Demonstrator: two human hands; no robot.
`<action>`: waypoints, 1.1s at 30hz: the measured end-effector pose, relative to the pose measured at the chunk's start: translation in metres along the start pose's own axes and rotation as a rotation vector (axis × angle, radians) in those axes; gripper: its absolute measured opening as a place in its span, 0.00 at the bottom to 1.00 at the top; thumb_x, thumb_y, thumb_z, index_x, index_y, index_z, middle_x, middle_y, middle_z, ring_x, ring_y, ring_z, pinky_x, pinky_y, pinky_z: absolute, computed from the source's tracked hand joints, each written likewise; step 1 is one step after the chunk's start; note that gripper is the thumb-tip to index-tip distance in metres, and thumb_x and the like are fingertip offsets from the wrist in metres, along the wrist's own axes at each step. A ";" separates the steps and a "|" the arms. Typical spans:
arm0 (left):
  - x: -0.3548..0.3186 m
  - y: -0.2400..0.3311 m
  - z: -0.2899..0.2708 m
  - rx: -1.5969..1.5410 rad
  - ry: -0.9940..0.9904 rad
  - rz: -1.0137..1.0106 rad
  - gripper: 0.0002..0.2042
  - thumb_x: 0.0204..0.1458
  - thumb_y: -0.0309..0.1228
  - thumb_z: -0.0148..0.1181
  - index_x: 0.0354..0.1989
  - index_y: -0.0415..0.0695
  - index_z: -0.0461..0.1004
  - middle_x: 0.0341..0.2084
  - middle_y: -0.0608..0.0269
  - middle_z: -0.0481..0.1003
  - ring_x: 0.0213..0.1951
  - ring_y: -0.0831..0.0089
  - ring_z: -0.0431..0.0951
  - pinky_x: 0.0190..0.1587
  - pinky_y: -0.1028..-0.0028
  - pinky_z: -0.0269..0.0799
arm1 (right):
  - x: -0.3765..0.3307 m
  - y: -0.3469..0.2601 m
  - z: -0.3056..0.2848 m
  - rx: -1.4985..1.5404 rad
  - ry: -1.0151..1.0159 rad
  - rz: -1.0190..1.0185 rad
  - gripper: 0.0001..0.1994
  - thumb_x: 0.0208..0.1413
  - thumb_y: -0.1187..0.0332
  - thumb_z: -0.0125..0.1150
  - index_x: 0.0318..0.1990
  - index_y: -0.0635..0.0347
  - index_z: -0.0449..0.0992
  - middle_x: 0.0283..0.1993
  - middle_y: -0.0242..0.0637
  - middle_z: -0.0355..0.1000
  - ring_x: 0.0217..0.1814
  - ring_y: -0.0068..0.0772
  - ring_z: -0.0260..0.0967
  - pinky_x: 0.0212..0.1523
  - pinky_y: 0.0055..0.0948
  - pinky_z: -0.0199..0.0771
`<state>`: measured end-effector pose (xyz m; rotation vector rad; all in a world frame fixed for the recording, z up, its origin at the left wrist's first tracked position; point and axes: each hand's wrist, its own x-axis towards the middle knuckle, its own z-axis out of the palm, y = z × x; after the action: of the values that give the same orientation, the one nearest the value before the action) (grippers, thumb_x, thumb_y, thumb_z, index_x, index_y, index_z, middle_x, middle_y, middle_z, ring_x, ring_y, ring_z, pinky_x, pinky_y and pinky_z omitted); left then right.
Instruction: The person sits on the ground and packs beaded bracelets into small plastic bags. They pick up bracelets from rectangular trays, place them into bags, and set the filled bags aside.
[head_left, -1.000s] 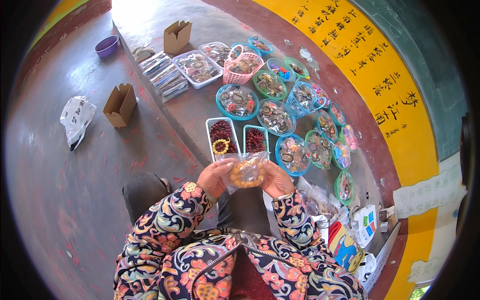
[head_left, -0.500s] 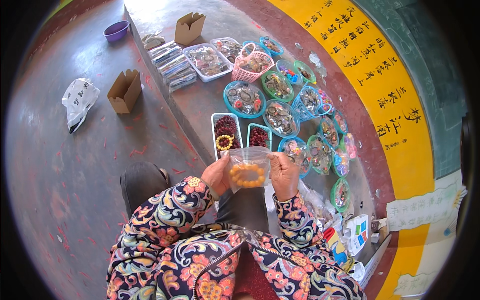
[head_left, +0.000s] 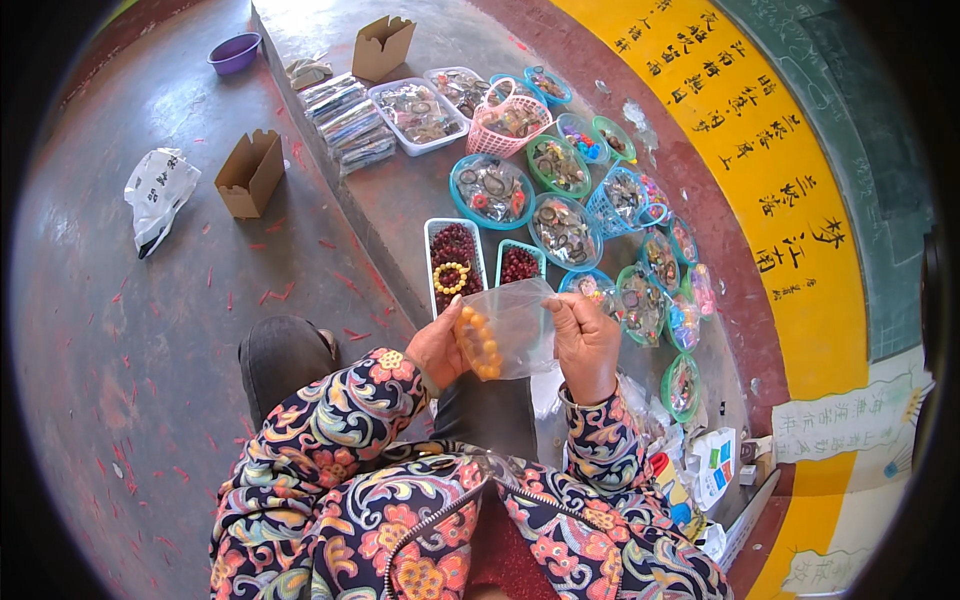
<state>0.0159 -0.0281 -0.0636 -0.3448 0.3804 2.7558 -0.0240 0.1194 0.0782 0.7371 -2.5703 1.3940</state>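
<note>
A clear plastic bag (head_left: 520,325) is stretched between my two hands above my lap. An amber-yellow bead bracelet (head_left: 481,345) lies inside it, gathered at the left side of the bag. My left hand (head_left: 437,347) is closed on the bag's left edge, close to the beads. My right hand (head_left: 585,345) pinches the upper right corner. Just beyond the bag stands a white basket (head_left: 430,250) of dark red beads with a yellow bead bracelet (head_left: 450,277) on top. Beside it is a smaller teal basket (head_left: 542,262) of dark red beads, partly hidden by the bag.
Several round baskets of packaged trinkets, a pink handled basket (head_left: 505,118) and a white tray (head_left: 462,127) fill the raised floor ahead. On the lower floor at left are a cardboard box (head_left: 250,175), a white plastic bag (head_left: 160,195) and a purple basin (head_left: 235,57).
The bracelet has slid to the left end of the bag and now hangs tilted. My right hand has shifted slightly right and down, spreading the bag wider.
</note>
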 end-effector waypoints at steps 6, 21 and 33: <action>0.007 0.001 -0.007 -0.034 0.144 0.059 0.15 0.56 0.41 0.46 0.41 0.39 0.66 0.34 0.58 0.71 0.37 0.64 0.74 0.41 0.64 0.74 | -0.004 0.006 -0.025 -0.034 0.199 0.034 0.08 0.56 0.68 0.53 0.33 0.64 0.74 0.16 0.23 0.61 0.13 0.10 0.52 0.14 0.15 0.49; 0.083 -0.007 -0.115 0.764 0.823 0.125 0.08 0.54 0.27 0.49 0.40 0.39 0.68 0.28 0.57 0.72 0.31 0.63 0.76 0.31 0.64 0.76 | -0.058 0.111 -0.087 -0.111 0.313 0.376 0.09 0.55 0.67 0.54 0.30 0.66 0.73 0.17 0.27 0.62 0.19 0.14 0.54 0.19 0.20 0.56; 0.183 -0.012 -0.068 1.242 0.405 0.055 0.09 0.51 0.28 0.53 0.38 0.37 0.70 0.30 0.62 0.72 0.33 0.72 0.74 0.33 0.72 0.74 | -0.092 0.160 -0.107 -0.180 0.330 0.482 0.09 0.54 0.67 0.56 0.29 0.66 0.74 0.15 0.29 0.62 0.18 0.16 0.56 0.20 0.21 0.58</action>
<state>-0.1338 0.0162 -0.1810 -0.5107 2.0095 1.9310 -0.0318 0.3125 -0.0129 -0.1462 -2.6437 1.2319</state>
